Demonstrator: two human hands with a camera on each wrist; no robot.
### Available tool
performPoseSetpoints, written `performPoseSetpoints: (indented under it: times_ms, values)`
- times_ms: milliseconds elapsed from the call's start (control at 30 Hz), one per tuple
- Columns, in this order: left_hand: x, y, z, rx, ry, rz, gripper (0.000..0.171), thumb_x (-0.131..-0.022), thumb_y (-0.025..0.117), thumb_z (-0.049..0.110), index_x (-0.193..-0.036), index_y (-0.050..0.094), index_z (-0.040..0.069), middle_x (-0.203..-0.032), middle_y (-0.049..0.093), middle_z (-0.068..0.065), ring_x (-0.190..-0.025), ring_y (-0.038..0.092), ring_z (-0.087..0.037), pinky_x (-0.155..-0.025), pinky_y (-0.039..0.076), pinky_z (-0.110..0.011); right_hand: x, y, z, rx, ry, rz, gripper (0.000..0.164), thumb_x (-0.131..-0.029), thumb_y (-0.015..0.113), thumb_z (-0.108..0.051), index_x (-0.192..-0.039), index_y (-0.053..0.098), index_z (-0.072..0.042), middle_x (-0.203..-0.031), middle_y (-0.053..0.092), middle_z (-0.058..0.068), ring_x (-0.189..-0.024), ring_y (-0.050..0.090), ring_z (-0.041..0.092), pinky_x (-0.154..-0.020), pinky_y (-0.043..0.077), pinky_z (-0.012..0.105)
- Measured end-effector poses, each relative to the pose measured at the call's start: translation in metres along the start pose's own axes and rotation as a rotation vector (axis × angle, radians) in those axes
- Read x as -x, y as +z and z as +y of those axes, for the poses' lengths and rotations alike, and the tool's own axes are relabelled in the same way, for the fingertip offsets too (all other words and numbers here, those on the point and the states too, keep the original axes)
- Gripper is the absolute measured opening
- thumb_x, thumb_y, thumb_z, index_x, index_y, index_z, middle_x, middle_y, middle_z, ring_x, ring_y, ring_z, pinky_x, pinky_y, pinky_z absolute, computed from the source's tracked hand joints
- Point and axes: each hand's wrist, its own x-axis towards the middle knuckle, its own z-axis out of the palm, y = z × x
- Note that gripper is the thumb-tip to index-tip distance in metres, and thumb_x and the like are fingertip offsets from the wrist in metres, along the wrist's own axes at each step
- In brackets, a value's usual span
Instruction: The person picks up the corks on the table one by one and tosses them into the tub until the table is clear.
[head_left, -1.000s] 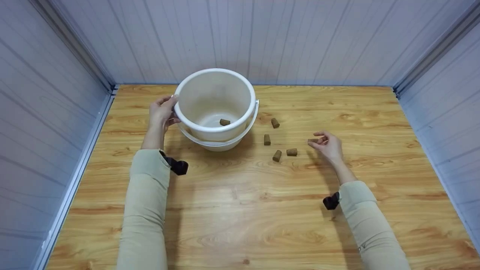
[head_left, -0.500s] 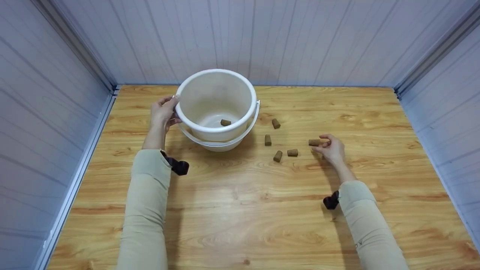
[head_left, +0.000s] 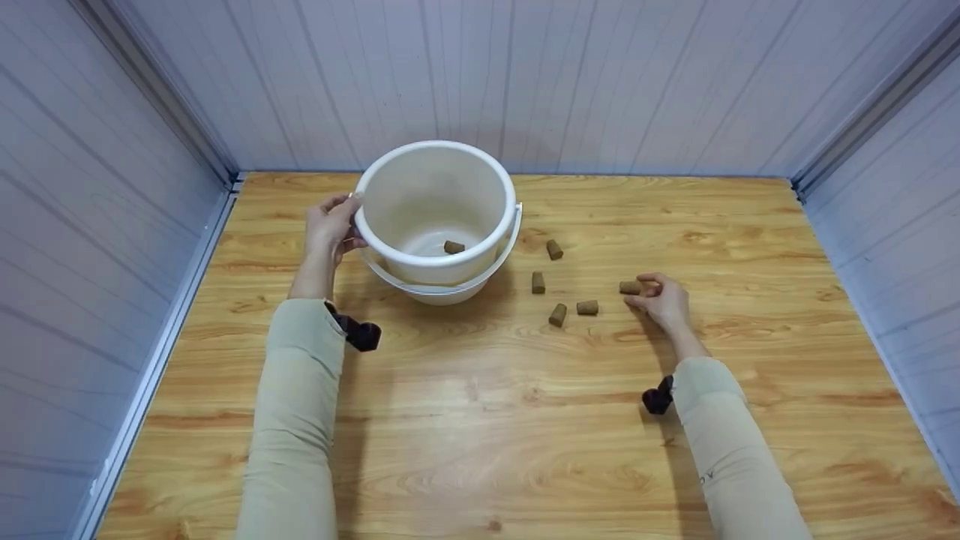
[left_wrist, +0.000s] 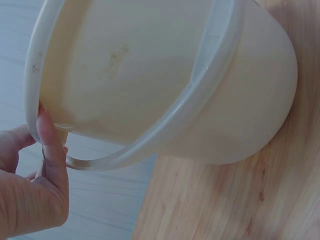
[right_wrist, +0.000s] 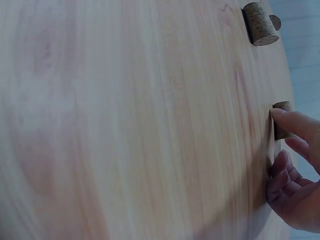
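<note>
In the head view my left hand (head_left: 328, 225) grips the left side of a white bucket (head_left: 442, 274) at its rim. The left wrist view shows the fingers (left_wrist: 52, 145) hooked at the rim, beside the handle's end. Inside the bucket, near its bottom, lies a cork (head_left: 454, 247). My right hand (head_left: 664, 302) has thumb and index finger around the right end of another cork (head_left: 629, 287), which lies on its side. In the right wrist view the thumb overlaps this cork (right_wrist: 283, 134), and the other fingers are curled below.
Several more corks lie between the bucket and my right hand, among them an upper cork (head_left: 554, 250), a left cork (head_left: 538, 283), a lower cork (head_left: 558, 315) and a sideways cork (head_left: 587, 307). Panel walls (head_left: 570, 82) enclose the wooden tabletop (head_left: 480, 435). The bucket's handle (head_left: 450, 289) hangs down in front.
My right hand has drawn back slightly to the right and lower around the cork, so more of the cork shows. The left hand and bucket keep their places; the whole view has shifted a little.
</note>
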Motion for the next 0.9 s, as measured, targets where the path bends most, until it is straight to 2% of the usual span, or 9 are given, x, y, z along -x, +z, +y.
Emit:
performPoseSetpoints:
  times_ms: [233, 367, 700, 900]
  values:
    - [0.0006, -0.0003, -0.0009, -0.031, 0.005, 0.013, 0.042, -0.086, 0.059, 0.024, -0.122, 0.046, 0.008, -0.064, 0.052, -0.003, -0.04, 0.051, -0.011, -0.035, 0.047, -0.02, -0.0016, 0.001, 0.0003, -0.019, -0.005, -0.005, 0.041, -0.077, 0.07, -0.017, -0.112, 0.056, 0.0, -0.091, 0.058, 0.017, -0.082, 0.054, 0.027, -0.075, 0.047, 0.037]
    - [-0.0009, -0.0007, -0.0014, -0.009, 0.006, 0.008, 0.041, -0.085, 0.06, 0.023, -0.12, 0.047, 0.007, -0.063, 0.051, -0.003, -0.039, 0.051, -0.011, -0.034, 0.046, -0.02, -0.0018, 0.0012, 0.0014, -0.016, -0.038, 0.012, 0.036, -0.079, 0.068, -0.014, -0.109, 0.058, 0.002, -0.096, 0.059, 0.022, -0.087, 0.055, 0.031, -0.078, 0.047, 0.041]
    - [-0.0026, -0.0014, -0.0026, -0.005, 0.02, -0.004, 0.041, -0.085, 0.06, 0.022, -0.121, 0.047, 0.006, -0.062, 0.052, -0.003, -0.039, 0.051, -0.01, -0.034, 0.046, -0.02, 0.001, 0.0031, 0.0027, -0.018, -0.08, 0.047, 0.031, -0.08, 0.067, -0.015, -0.105, 0.06, 0.0, -0.092, 0.06, 0.02, -0.083, 0.055, 0.03, -0.074, 0.047, 0.04]
    - [-0.0032, -0.0007, -0.003, -0.001, 0.031, -0.003, 0.042, -0.085, 0.06, 0.021, -0.121, 0.047, 0.004, -0.06, 0.052, -0.003, -0.037, 0.049, -0.01, -0.033, 0.045, -0.02, 0.0028, 0.0055, 0.0046, -0.039, -0.088, 0.072, 0.031, -0.079, 0.068, -0.018, -0.104, 0.061, -0.001, -0.087, 0.06, 0.017, -0.079, 0.055, 0.026, -0.069, 0.047, 0.035]
